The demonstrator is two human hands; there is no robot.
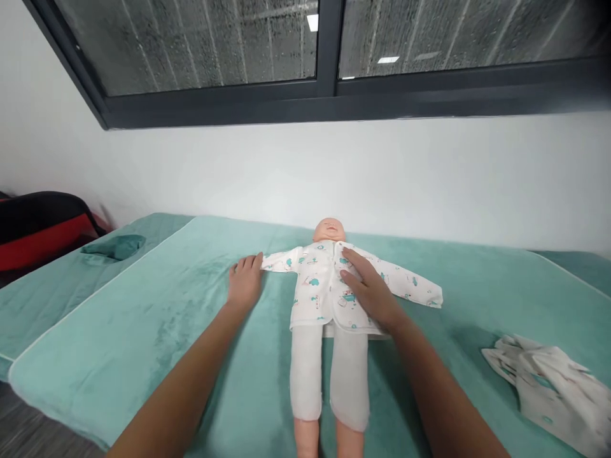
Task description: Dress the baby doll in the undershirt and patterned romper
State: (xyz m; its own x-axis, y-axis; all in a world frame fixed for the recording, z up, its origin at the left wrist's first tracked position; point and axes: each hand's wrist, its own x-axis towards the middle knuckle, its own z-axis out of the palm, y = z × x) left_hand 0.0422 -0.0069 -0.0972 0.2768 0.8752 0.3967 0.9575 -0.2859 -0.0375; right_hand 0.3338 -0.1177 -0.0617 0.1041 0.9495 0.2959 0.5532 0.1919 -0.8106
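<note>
A baby doll (329, 229) lies on its back in the middle of the head view, its head toward the wall. It wears a white baby jacket (312, 299) with small green and red prints, and white padded leggings (305, 375). My left hand (245, 280) closes at the cuff of the sleeve on the left, which is stretched out sideways. Resting on the jacket's front is my right hand (370, 289), fingers extended and apart. The other sleeve (413, 286) lies spread to the right, its cuff flat. The doll's own hands are hidden.
Crumpled white printed clothing (554, 388) lies at the right on the green bed cover (143, 331). A red and black bag (45, 229) stands at the far left, near a small dark green cloth piece (114, 248). Behind are a white wall (214, 172) and a dark-framed window (329, 57).
</note>
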